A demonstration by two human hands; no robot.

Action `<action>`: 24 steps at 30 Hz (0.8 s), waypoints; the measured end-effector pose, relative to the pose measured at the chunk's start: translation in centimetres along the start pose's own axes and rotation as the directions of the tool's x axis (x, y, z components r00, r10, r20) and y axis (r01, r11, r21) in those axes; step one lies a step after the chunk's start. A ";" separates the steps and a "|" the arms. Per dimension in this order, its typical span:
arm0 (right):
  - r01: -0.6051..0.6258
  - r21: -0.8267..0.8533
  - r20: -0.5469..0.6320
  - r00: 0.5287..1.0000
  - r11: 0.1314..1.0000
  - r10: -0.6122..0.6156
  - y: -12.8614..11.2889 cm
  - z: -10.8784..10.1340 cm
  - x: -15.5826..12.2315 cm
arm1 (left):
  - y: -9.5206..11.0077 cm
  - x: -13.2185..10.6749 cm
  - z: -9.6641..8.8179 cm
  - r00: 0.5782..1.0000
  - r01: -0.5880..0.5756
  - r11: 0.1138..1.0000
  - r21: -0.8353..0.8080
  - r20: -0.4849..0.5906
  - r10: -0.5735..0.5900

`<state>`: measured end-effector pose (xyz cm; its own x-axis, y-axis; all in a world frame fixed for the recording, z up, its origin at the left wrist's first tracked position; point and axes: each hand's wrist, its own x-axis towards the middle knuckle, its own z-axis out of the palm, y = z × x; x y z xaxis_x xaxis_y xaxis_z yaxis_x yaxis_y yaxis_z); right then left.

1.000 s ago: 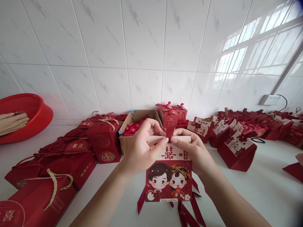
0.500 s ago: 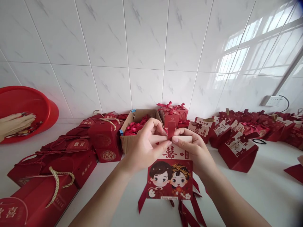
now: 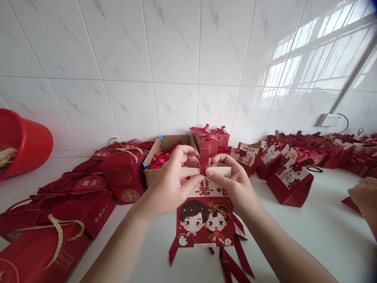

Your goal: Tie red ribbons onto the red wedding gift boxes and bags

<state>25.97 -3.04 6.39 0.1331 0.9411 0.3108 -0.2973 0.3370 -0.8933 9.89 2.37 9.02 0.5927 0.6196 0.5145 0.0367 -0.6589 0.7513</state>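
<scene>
A small red and white gift box [image 3: 206, 220] with a cartoon couple on its front stands on the white counter [image 3: 318, 232] before me. My left hand [image 3: 171, 182] and my right hand [image 3: 232, 182] both pinch at its top edge, fingers closed around a dark red ribbon [image 3: 204, 160] that stands up between them. The ribbon's loose ends [image 3: 235, 255] hang below the box onto the counter.
Red handled gift bags [image 3: 73, 204] lie stacked at left. A cardboard box [image 3: 165, 147] holding red ribbons sits behind my hands. More red boxes [image 3: 291, 177] line the right and back. A red basin [image 3: 23, 143] is at far left; another person's hand [image 3: 363, 198] shows at right.
The view has shifted slightly right and down. My hands stay pinched on the ribbon at the box top. The red basin has tipped up, and another person's hand has come further in at right.
</scene>
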 end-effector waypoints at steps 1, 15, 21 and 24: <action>0.016 -0.009 0.000 1.000 1.000 -0.016 0.0 0.0 0.0 | 0.0 0.0 0.0 1.000 -0.002 1.000 -0.004 0.000 0.002; 0.030 -0.100 0.061 0.998 0.995 -0.024 -1.7 -1.0 0.1 | 0.2 0.3 1.1 0.991 -0.065 0.997 -0.050 -0.120 0.059; 0.056 -0.518 -0.107 0.986 0.853 -0.130 -5.6 -7.0 0.6 | 2.3 -0.6 -1.4 0.872 -0.273 0.957 0.098 -0.395 0.289; -0.053 -0.678 -0.383 0.877 0.733 -0.291 -6.6 -10.9 1.3 | 3.2 -1.2 -3.3 0.787 -0.371 0.925 0.084 -0.500 0.362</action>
<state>38.43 -4.33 9.15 0.5652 0.7169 0.4082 0.4162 0.1795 -0.8914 6.61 0.90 12.17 0.0769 0.4626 0.8832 -0.1182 -0.8754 0.4688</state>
